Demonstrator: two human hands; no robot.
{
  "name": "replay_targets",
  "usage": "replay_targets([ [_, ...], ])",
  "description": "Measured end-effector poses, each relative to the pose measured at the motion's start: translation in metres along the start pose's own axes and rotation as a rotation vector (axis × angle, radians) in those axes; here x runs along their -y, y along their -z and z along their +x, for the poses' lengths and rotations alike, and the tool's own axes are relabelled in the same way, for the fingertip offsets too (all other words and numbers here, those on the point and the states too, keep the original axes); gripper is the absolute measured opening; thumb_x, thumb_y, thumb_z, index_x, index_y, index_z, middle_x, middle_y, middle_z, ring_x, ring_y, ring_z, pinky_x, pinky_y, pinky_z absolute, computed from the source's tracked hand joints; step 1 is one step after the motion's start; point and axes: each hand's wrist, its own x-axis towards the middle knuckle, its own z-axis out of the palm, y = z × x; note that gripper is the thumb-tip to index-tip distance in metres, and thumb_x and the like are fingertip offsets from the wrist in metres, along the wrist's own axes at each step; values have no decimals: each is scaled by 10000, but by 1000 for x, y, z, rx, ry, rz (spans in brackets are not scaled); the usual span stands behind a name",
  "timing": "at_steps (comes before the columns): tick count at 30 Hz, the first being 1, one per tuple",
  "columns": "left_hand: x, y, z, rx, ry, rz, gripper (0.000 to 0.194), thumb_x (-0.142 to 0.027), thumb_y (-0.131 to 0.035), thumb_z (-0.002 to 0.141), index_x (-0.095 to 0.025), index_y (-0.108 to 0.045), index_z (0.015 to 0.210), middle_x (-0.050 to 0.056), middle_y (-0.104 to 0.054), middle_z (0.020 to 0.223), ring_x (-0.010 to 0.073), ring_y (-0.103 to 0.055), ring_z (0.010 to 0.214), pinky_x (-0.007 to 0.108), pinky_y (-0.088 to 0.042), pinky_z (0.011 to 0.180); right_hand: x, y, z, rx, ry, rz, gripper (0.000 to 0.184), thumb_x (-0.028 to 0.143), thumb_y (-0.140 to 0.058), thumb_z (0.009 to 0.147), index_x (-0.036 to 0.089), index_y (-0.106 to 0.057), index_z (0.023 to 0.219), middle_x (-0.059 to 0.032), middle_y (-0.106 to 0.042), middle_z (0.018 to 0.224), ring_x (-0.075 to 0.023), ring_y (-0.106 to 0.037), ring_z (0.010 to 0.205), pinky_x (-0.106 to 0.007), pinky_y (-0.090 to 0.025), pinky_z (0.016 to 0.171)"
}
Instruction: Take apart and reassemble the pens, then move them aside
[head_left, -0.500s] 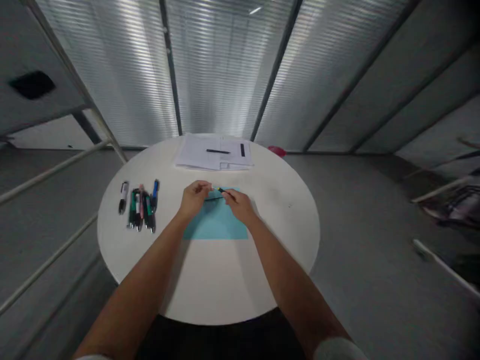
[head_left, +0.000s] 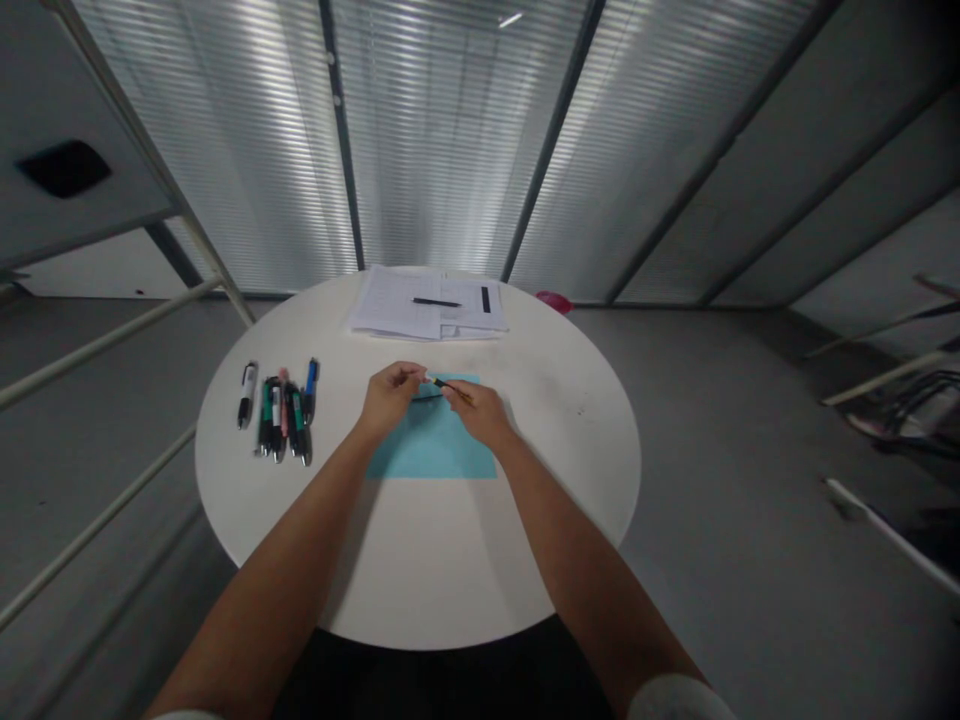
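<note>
Head view: a pen sits clamped in the right hand's grip.

A round table carries everything here. A flat card lies near its middle, and the left hand and right hand meet above the card's far edge, a held pen between them. At twelve o'clock, near the rim, sits a stack of papers with a loose pen on top. A row of pens lies side by side at nine o'clock. A small round object sits just past the rim at one o'clock.
</note>
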Motion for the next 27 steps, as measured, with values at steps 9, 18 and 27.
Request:
replay_targets([
  [9,4,2,1,-3,-17,46,190,-316,-638,770,-163,-701,862,48,-680,753,123,-536,589,268,-422,561,6,4,-1,8,23,-28,376,506,-443,932,273,-704,1070,-7,-722,864,-159,-644,766,-239,-450,641],
  [18,3,2,2,-16,8,20,193,-327,-646,765,-161,-684,856,49,-679,748,127,-544,587,278,-430,567,5,3,-1,3,15,-51,366,498,-459,925,279,-713,1071,-4,-733,889,-165,-651,776,-249,-450,652],
  [27,6,3,2,24,-12,84,217,-361,-685,750,-172,-730,847,36,-652,685,134,-539,590,288,-436,575,8,4,-1,4,34,-73,341,472,-476,926,281,-708,1087,2,-739,948,-167,-660,832,-252,-457,709],
])
